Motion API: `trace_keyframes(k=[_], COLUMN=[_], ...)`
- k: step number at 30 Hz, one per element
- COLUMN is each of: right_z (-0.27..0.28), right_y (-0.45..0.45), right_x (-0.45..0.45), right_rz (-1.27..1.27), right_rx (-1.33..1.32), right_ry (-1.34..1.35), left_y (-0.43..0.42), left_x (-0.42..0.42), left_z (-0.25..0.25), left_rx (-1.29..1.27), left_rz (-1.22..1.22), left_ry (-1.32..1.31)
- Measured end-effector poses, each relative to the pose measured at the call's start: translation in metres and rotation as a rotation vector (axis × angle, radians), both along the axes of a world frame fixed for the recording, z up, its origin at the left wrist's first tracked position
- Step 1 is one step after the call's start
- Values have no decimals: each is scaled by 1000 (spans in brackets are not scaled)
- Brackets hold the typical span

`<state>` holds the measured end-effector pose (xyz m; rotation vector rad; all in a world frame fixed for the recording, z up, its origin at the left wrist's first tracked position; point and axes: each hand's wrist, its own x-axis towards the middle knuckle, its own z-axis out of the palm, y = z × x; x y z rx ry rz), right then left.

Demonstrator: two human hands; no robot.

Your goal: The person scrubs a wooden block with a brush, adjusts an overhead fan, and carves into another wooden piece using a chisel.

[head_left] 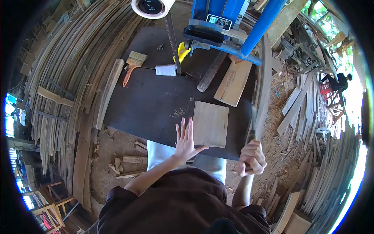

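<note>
Spreading the left hand [185, 144] open, palm down, at the eight o'clock corner of a square board [211, 124], setting the thumb across that corner and running the fingers up beside the nine o'clock edge. Closing the right hand [252, 158] in a fist around the handle of a tool [252, 130], just off the board at four o'clock, and pointing its motion-blurred end toward twelve. Resting the board flat on a dark table [136, 107], near its close edge. Taking in, clockwise around the board, sawdust [179, 113] just beside it between nine and ten; a paintbrush [135, 62] well apart at ten; a small pale block [166, 70] at eleven, touching or nearly touching an upright saw blade [172, 43]; something yellow [181, 53] behind that blade; a dark bar [211, 73] at twelve, its pale end tilting toward seven; and a plank [234, 82] near one. Looking past the table also, finding a phone [219, 22] on a blue frame [265, 27] at twelve and a seated person [339, 84] far off between two and three.
</note>
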<state>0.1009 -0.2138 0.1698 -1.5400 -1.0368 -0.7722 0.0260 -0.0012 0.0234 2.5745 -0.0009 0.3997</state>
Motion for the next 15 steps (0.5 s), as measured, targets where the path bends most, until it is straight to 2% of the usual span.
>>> trace_keyframes(k=[2, 4, 5, 7, 10, 12, 13, 15], right_z=[2, -5, -11, -21, -46, -64, -70, -81], right_y=[-7, -5, -4, 1, 20, 29, 31, 33], right_x=[15, 34, 42, 52, 70, 83, 88, 93], right_rz=[-72, -56, -33, -22, -105, -164, -185, -242], right_rx=[-166, -227, -292, -417, -482, -454, -435, -422], right_ry=[-47, -28, 0, -2, 16, 41, 48, 84], left_y=[18, 43, 57, 97, 162, 209, 226, 257], left_x=[13, 40, 59, 98, 170, 224, 246, 285], left_z=[16, 13, 35, 56, 58, 19, 6, -26], left_rx=[-315, -775, -837, -634, -450, -561, -503, -410], left_rz=[-118, -52, 13, 281, 222, 209, 243, 162], left_ry=[-23, -183, -238, -274, -422, -386, -352, -339])
